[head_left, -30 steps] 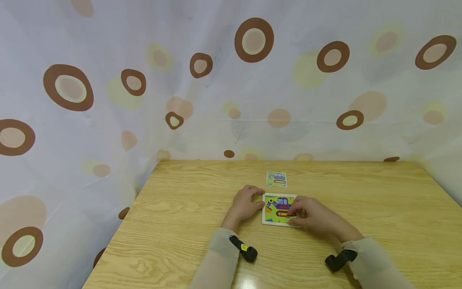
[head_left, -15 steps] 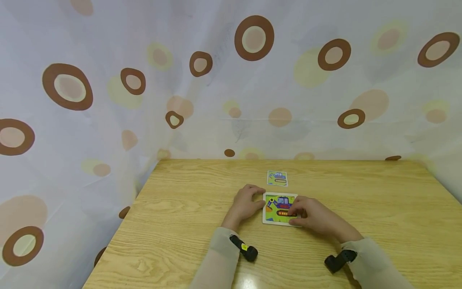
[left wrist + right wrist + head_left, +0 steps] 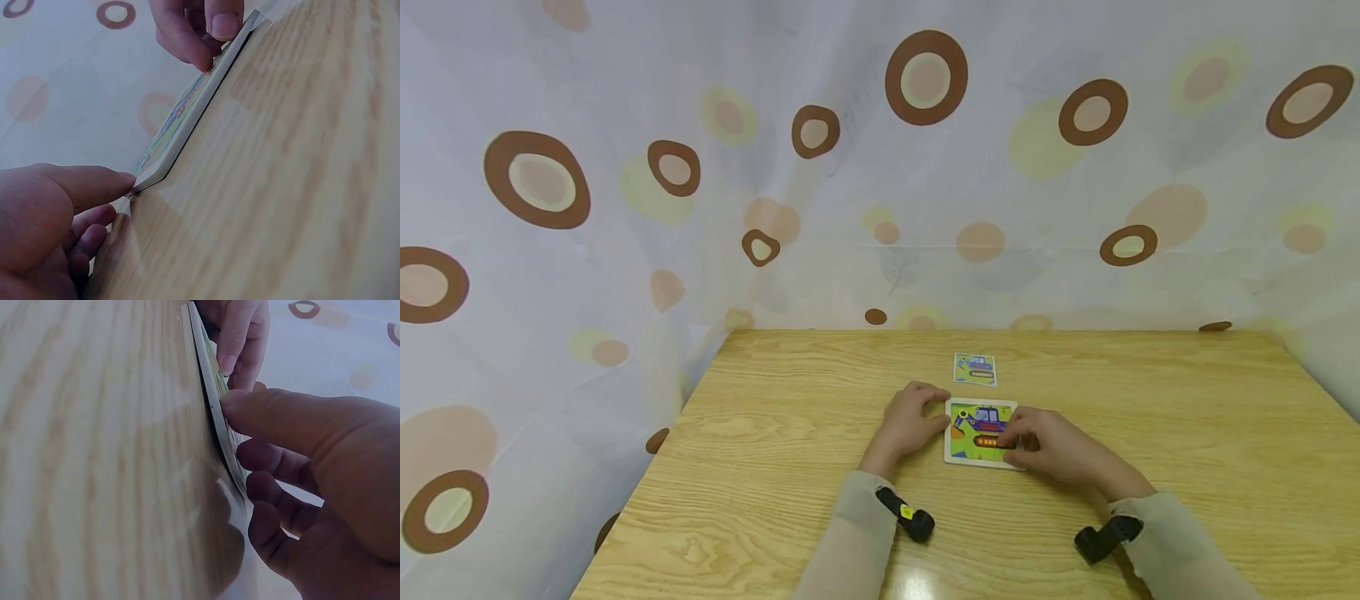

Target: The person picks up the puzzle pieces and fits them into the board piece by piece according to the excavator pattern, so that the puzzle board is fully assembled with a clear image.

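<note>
A white-framed jigsaw puzzle [image 3: 973, 429] with a picture of a blue excavator on green lies flat on the table in the head view. My left hand [image 3: 913, 421] is at its left edge; in the left wrist view the straight thumb [image 3: 103, 186] touches the corner of the frame. Over the puzzle's right part is my right hand [image 3: 1052, 446], bent fingers and thumb resting on the picture with a gap between them. The right wrist view has that thumb [image 3: 275, 415] on the near edge. The puzzle's right side is partly hidden by this hand.
Behind the puzzle lies a small card [image 3: 975, 369] with a similar excavator picture. The wooden table [image 3: 775, 400] reaches back to a white curtain [image 3: 850, 208] with brown and yellow circles. Both wrists carry a black camera strap.
Both hands stay in place at the puzzle. The right thumb shifts very slightly toward the right edge; otherwise only a slight sway of the head view shows.
</note>
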